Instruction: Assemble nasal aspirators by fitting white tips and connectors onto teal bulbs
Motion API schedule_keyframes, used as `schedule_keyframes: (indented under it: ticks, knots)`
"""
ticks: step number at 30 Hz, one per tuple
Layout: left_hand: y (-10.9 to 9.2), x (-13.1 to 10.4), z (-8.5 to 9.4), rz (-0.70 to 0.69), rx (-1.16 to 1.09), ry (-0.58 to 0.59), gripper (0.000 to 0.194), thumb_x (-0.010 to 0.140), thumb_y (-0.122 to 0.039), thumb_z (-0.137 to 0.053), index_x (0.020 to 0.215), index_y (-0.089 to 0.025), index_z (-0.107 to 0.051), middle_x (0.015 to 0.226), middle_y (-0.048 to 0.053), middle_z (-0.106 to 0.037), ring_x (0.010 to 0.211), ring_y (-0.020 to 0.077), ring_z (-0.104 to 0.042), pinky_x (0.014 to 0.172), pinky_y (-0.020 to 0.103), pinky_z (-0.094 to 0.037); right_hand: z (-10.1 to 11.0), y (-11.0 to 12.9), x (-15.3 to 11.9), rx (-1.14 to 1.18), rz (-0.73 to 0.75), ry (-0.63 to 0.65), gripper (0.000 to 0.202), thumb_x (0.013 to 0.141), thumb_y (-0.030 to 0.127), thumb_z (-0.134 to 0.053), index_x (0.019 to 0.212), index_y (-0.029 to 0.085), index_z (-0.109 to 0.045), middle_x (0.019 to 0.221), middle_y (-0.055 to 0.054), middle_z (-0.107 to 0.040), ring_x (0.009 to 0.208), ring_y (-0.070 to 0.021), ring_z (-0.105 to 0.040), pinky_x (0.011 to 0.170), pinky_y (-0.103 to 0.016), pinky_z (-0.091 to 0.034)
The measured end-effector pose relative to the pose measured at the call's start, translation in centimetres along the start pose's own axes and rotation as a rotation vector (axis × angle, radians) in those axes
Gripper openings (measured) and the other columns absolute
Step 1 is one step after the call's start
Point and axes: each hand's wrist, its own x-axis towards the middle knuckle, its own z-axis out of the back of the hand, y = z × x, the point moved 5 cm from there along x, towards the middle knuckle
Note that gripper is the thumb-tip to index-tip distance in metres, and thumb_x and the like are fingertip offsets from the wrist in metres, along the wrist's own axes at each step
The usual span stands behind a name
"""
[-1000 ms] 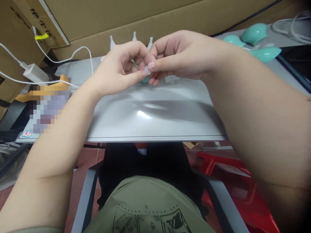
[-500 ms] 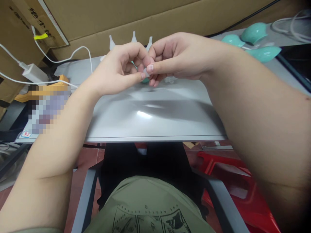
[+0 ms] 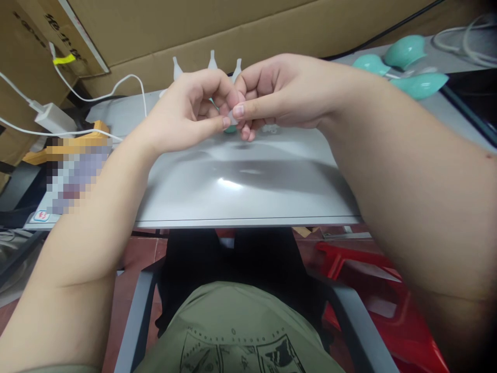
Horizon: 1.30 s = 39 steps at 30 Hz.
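My left hand (image 3: 200,106) and my right hand (image 3: 274,96) meet over the far half of the table, fingertips together. Between them they pinch a small translucent white piece (image 3: 233,119), mostly covered by the fingers. Both thumbs press on it from the near side. Just below and behind the fingers shows a bit of a mint-green thing (image 3: 230,128). Behind my hands stand white pointed nozzles (image 3: 212,59), their lower parts hidden. Small clear pieces (image 3: 269,128) lie on the table beneath my right hand.
Mint-green bulbs (image 3: 421,85) lie at the back right by a coiled white cable (image 3: 464,44). A white charger (image 3: 54,118) with cables and an orange object (image 3: 101,128) are at the left. Cardboard (image 3: 217,26) walls the back. A red plastic stool (image 3: 373,290) stands below right.
Both hands keep their pinch on the small white piece, with only a slight shift of the fingers. The whole view has drifted a little.
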Motion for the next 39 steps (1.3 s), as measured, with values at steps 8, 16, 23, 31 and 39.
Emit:
schedule_keyframes:
  ticks: [8,16,23,31,39]
  knots:
    - [-0.1,0.1,0.0,0.012,-0.027,-0.003,0.054,0.083,-0.066,-0.118,0.1,-0.025,-0.087,0.104,0.006,-0.087,0.097,0.0263,-0.085,0.085,0.04,-0.069,0.0,0.3,-0.2,0.003,-0.005,-0.01,0.016,0.117,0.017,-0.082,0.106,0.009,-0.073,0.093,0.008,-0.082,0.079,-0.0041,-0.083,0.081,-0.012,-0.068]
    - [0.3,0.4,0.3,0.004,0.007,-0.023,0.054,0.083,-0.067,-0.118,0.1,-0.028,-0.085,0.105,0.007,-0.085,0.088,0.0237,-0.076,0.082,0.042,-0.068,0.0,0.7,-0.3,0.073,0.071,-0.03,0.029,0.106,0.024,-0.097,0.1,0.012,-0.07,0.091,0.004,-0.083,0.075,-0.0075,-0.083,0.073,-0.014,-0.068]
    - [1.4,1.0,1.1,-0.033,0.059,-0.029,0.058,0.078,-0.071,-0.117,0.101,-0.031,-0.082,0.1,0.006,-0.083,0.087,0.0251,-0.075,0.073,0.043,-0.067,0.0,1.4,-0.6,0.111,0.124,-0.106,0.048,0.082,0.039,-0.117,0.096,0.013,-0.08,0.088,-0.003,-0.083,0.072,-0.0116,-0.081,0.065,-0.016,-0.068]
    - [1.2,0.6,1.2,0.01,0.065,-0.037,0.054,0.083,-0.066,-0.116,0.103,-0.029,-0.082,0.102,0.008,-0.083,0.095,0.0296,-0.077,0.08,0.048,-0.071,0.1,1.3,-0.8,0.113,0.041,-0.125,0.038,0.087,0.035,-0.113,0.095,0.016,-0.081,0.088,-0.005,-0.083,0.086,-0.017,-0.087,0.071,-0.018,-0.071]
    - [0.9,0.8,0.9,-0.007,0.032,-0.032,0.057,0.084,-0.07,-0.115,0.107,-0.026,-0.086,0.107,0.009,-0.088,0.094,0.0293,-0.079,0.088,0.052,-0.072,0.0,1.1,-0.6,0.16,0.095,-0.088,0.053,0.078,0.038,-0.119,0.1,0.016,-0.076,0.091,-0.003,-0.085,0.077,-0.0159,-0.084,0.073,-0.021,-0.075]
